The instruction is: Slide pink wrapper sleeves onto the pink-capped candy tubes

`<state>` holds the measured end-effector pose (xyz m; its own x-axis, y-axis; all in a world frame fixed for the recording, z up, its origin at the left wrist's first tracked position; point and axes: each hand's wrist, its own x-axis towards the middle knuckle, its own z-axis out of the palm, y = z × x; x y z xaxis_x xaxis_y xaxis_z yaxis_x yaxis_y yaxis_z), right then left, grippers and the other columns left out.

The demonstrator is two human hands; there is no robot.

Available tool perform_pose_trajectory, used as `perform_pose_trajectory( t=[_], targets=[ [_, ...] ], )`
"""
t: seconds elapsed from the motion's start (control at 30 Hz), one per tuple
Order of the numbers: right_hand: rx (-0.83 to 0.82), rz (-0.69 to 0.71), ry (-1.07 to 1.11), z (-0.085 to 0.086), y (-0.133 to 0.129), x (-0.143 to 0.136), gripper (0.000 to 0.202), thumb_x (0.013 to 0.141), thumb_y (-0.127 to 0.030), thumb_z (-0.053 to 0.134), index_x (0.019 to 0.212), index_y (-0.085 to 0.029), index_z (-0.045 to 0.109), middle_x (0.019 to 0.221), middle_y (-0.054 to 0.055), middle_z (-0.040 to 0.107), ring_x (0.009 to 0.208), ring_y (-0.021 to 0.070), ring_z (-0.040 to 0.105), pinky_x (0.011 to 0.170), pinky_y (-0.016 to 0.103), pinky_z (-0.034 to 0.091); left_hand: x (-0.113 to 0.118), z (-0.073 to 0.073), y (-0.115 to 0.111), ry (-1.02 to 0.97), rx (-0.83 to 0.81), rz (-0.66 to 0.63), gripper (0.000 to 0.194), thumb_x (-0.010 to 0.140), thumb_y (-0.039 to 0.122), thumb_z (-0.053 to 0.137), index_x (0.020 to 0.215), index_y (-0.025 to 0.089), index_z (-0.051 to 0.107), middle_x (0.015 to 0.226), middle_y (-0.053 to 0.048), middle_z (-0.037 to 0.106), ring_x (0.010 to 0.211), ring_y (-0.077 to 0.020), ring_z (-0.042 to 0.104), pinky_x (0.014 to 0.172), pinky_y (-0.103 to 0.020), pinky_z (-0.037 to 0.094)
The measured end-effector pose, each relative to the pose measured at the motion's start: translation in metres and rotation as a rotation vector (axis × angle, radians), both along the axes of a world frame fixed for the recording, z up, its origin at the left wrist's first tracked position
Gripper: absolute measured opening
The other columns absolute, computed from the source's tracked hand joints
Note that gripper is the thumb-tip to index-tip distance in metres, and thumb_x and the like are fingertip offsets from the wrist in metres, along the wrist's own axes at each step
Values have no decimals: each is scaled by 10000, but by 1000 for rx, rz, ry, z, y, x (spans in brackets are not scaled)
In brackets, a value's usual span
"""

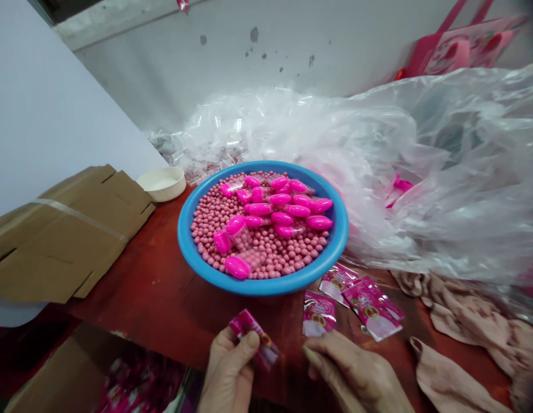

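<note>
My left hand (232,367) grips a small pink printed packet (258,339) between thumb and fingers, in front of the blue basin. Just to its right, the fingers of my right hand (356,367) are closed in a pinch, and whatever they hold, if anything, cannot be made out. A flat pink packet (318,312) lies right beyond those fingertips; whether they touch it is unclear. More pink packets (372,307) overlap on the table by the basin. The blue basin (266,287) holds pink beads (214,215) with several clear tubes with bright pink caps (257,209) on top.
Flattened cardboard (68,235) lies at the left, near a white round dish (162,183). Clear plastic bags (378,132) and tubes (223,126) pile up behind the basin. Crumpled beige cloth (468,327) is at the right. Below the red table's (163,287) edge sits a box of packets (137,381).
</note>
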<state>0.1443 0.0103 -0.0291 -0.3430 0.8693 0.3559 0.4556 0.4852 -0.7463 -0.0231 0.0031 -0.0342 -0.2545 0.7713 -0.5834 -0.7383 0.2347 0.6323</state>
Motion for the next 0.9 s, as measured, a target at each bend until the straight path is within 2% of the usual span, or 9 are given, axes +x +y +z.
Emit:
perform_pose_trajectory(
  t=[0.13,0.23,0.27,0.33,0.43,0.53,0.73,0.8,0.9],
  targets=[
    [267,-64,1,28,13,-13,100,935,-174,443,963,-221,527,718,-17,651,590,103,617,567,158,496,-23,6,0,-2,24,74,316,388,264,896,611,159,698,540,23,692,509,-92,622,544,-170,518],
    [510,-243,-66,54,37,-29,106,930,-189,461,969,-196,560,743,36,660,664,170,610,613,270,494,-32,16,-1,-20,35,175,165,543,132,831,635,147,695,601,-2,707,558,-115,644,573,-198,547],
    [490,-227,-160,60,49,-35,156,933,-183,437,908,-183,591,735,55,650,663,190,600,615,308,493,-34,21,-1,-30,25,219,107,618,74,771,638,143,692,612,-14,709,566,-124,651,579,-215,557],
    [401,-105,-315,64,75,-44,217,902,-136,418,887,-169,631,873,108,657,834,259,599,728,415,494,-36,29,1,-49,-8,292,196,743,-14,612,633,133,680,608,-37,705,560,-136,657,567,-241,566],
    [357,99,-377,56,108,-55,204,872,-171,471,992,-194,634,1028,105,636,951,269,565,809,441,480,-39,40,4,-67,-35,358,315,826,-37,470,627,117,658,584,-53,688,530,-134,649,527,-242,557],
    [347,148,-357,52,119,-63,221,883,-166,430,952,-215,634,983,87,632,917,244,558,795,409,484,-40,45,6,-94,-41,377,313,847,-14,455,634,112,647,579,-53,678,526,-133,642,504,-236,543],
    [356,17,-194,73,82,-53,260,918,-162,336,939,-150,595,907,111,623,877,261,567,786,428,479,-45,44,8,-171,-48,404,274,873,41,449,697,125,641,617,-47,673,553,-143,636,480,-246,526],
    [244,-38,8,72,59,-43,221,918,-208,423,1089,-185,560,961,76,648,904,220,620,786,314,512,-45,43,8,-203,-29,414,246,876,53,453,739,126,644,639,-47,675,571,-140,638,498,-243,531],
    [-8,136,51,51,25,-32,207,900,-192,454,1081,-247,536,763,-18,683,614,123,666,560,137,531,-41,44,8,-224,-22,397,225,876,49,451,783,125,641,662,-50,679,582,-141,643,516,-248,541]
  ],
)
